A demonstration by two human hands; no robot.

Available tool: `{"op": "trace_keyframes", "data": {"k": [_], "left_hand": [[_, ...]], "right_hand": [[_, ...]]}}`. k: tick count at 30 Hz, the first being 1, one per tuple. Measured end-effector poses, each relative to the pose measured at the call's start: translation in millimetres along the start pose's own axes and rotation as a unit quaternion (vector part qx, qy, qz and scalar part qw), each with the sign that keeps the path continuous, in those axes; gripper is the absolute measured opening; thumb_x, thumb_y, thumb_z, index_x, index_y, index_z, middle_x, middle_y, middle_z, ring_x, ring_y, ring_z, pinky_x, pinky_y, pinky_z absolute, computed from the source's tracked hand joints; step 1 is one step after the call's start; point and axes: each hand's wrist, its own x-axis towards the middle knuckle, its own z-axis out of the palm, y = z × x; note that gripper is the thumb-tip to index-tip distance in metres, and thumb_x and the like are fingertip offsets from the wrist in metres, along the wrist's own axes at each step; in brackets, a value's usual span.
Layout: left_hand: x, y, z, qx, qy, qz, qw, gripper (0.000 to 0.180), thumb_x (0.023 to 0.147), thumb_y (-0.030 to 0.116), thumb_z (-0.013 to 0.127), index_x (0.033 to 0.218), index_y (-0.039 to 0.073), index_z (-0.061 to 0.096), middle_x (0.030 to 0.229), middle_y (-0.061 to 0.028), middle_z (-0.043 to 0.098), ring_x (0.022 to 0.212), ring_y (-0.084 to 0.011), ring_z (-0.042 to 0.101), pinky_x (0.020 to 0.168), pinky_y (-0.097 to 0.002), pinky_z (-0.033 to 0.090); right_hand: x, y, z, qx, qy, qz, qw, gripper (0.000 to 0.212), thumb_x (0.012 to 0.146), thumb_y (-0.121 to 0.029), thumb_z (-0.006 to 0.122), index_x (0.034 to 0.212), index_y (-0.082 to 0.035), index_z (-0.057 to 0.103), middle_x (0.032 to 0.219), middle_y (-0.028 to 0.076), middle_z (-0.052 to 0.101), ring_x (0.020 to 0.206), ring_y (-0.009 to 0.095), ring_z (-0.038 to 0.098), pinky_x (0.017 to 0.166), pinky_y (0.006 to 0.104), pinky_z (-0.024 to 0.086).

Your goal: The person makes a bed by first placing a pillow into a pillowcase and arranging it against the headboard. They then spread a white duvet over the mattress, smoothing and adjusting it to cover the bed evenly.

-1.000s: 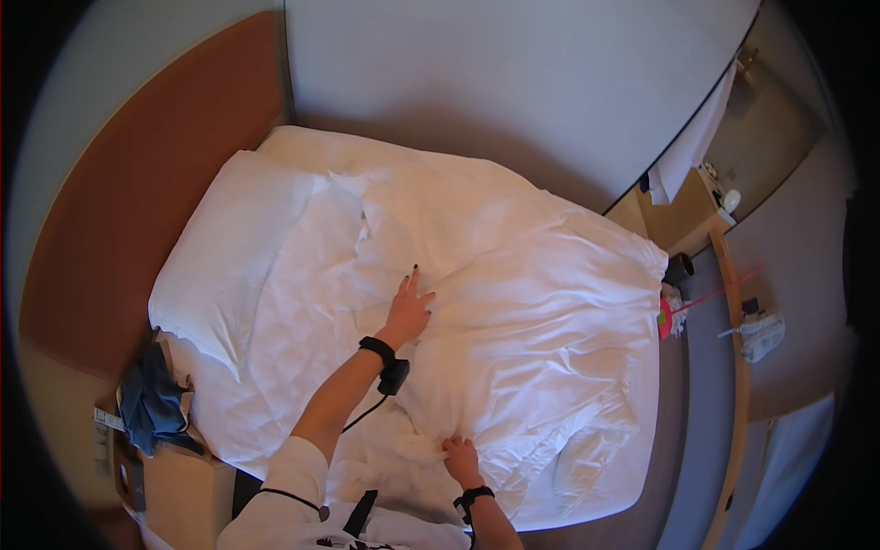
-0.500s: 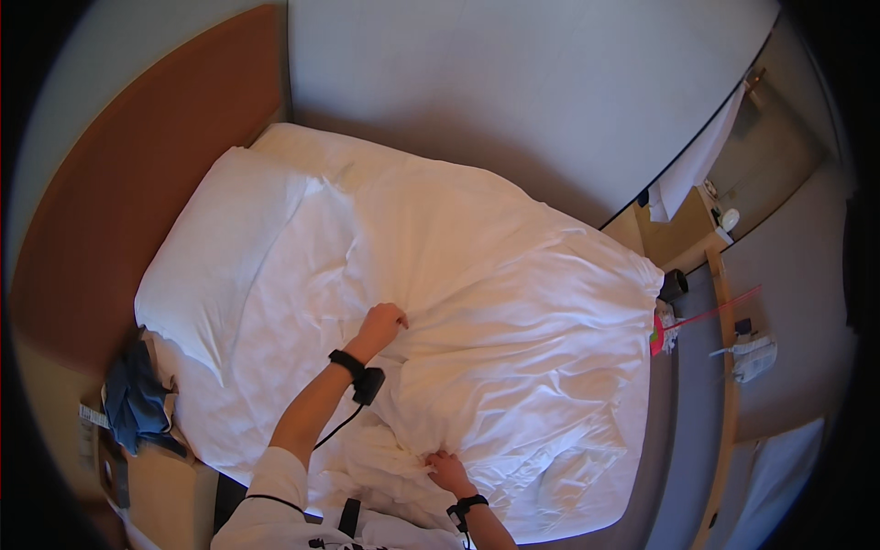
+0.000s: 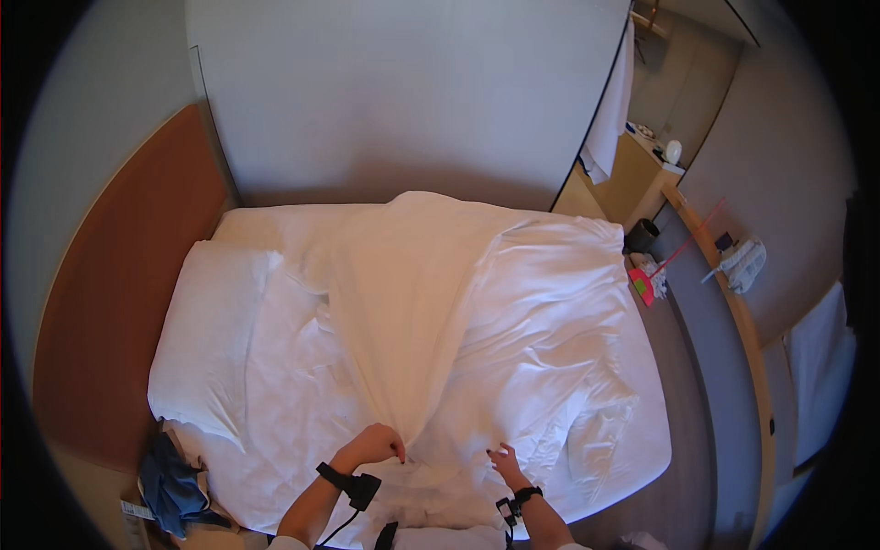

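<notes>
A white duvet lies over the bed, pulled into a long taut fold that runs toward me. My left hand is closed on its near edge, at the narrow end of that fold. To the right, my right hand hovers just over the rumpled white bedding, thumb and forefinger apart, with nothing plainly between them. Under the duvet a white sheet shows, wrinkled beside the pillow. The white pillow rests at the headboard end. Both wrists wear black straps with small devices.
A brown headboard stands at the left, a pale wall behind the bed. Dark blue cloth lies on something at the near left corner. Beyond the foot are a red dustpan, a dark bin and a wooden-edged ledge.
My left hand has drawn the duvet's edge toward me, stretching a broad fold across the bed. My right hand has come off the bunched bedding. The view has shifted.
</notes>
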Motion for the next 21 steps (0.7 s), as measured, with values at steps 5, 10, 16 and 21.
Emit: {"op": "trace_keyframes", "data": {"k": [5,10,16,21], "left_hand": [[-45,21,21,-0.004,-0.155,-0.018,0.988,0.013,0.062,0.009,0.058,0.065,0.015,0.068,0.064,-0.003,0.063,0.062,-0.0185,0.06,0.057,-0.0291,0.045],[-49,-16,56,0.008,-0.093,-0.062,0.994,0.013,0.064,0.009,0.056,0.064,0.015,0.068,0.065,-0.0045,0.063,0.064,-0.0196,0.06,0.062,-0.0297,0.046],[-68,-61,85,0.021,0.129,-0.163,0.978,0.015,0.067,0.013,0.059,0.08,0.012,0.068,0.082,-0.0098,0.063,0.083,-0.0259,0.058,0.075,-0.0338,0.046],[-55,-37,84,0.065,0.252,-0.048,0.964,0.061,0.064,0.007,0.064,0.12,0.007,0.041,0.118,-0.0189,0.043,0.11,-0.0339,0.04,0.092,-0.038,0.034]], "right_hand": [[-9,-19,21,0.166,-0.049,0.086,0.981,0.097,0.071,-0.029,0.068,0.132,-0.023,-0.007,0.119,0.01,0.039,0.099,0.026,0.047,0.08,0.0427,0.041],[25,1,4,0.178,-0.151,-0.04,0.972,0.083,0.069,-0.036,0.068,0.131,-0.019,0.016,0.107,0.009,0.04,0.095,0.023,0.044,0.077,0.0408,0.042],[7,-67,11,0.096,-0.061,0.05,0.992,0.074,0.065,-0.042,0.07,0.122,-0.017,0.03,0.113,0.008,0.04,0.11,0.024,0.035,0.088,0.0466,0.031],[43,-35,-13,0.141,0.018,-0.028,0.989,0.1,0.063,-0.031,0.074,0.133,-0.014,0.005,0.121,0.011,0.038,0.111,0.025,0.037,0.073,0.0419,0.044]]}}
